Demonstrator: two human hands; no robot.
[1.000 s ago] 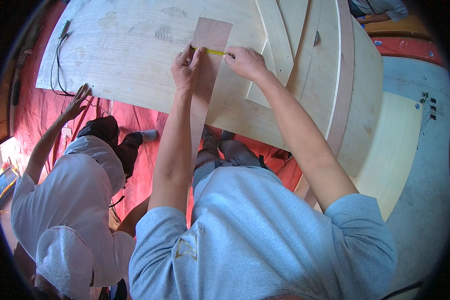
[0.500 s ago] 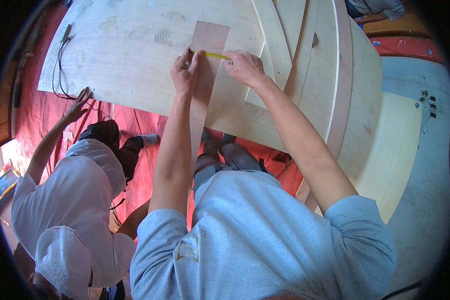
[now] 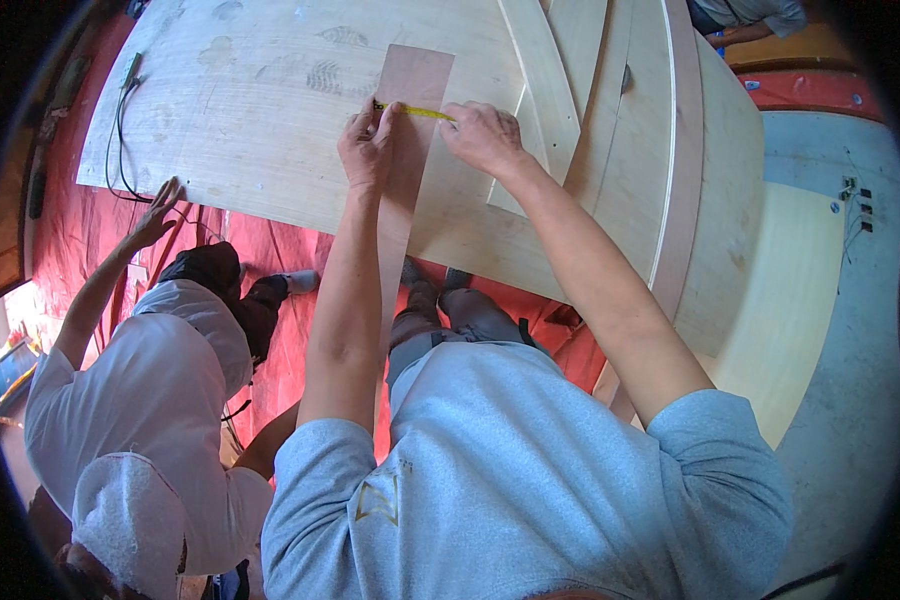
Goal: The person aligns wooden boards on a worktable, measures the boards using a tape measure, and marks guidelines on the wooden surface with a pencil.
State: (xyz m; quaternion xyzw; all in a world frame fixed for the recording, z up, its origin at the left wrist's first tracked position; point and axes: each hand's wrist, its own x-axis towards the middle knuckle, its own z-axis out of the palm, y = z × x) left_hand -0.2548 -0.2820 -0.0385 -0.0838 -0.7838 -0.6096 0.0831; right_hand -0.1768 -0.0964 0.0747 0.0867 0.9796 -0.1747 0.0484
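Note:
A yellow tape measure (image 3: 423, 112) lies stretched across a long, thin reddish-brown wooden strip (image 3: 417, 75). My left hand (image 3: 366, 152) is closed at the strip's left edge, its thumb and fingers pinching the tape's end there. Just past the strip's right edge, my right hand (image 3: 483, 137) is closed around the other end of the tape; the tape's case is hidden by the fingers. The strip rests on a large pale plywood sheet (image 3: 240, 120) and runs back under my left forearm toward my body.
Curved wooden pieces (image 3: 560, 90) lie on the plywood to the right. A black cable (image 3: 120, 140) hangs over the left edge. At my left, a person in a white shirt (image 3: 150, 390) has a hand at the sheet's edge. Another person (image 3: 760, 18) is at the far right.
Both hands, the tape measure and the strip's far end have shifted slightly left. The tape still spans the strip.

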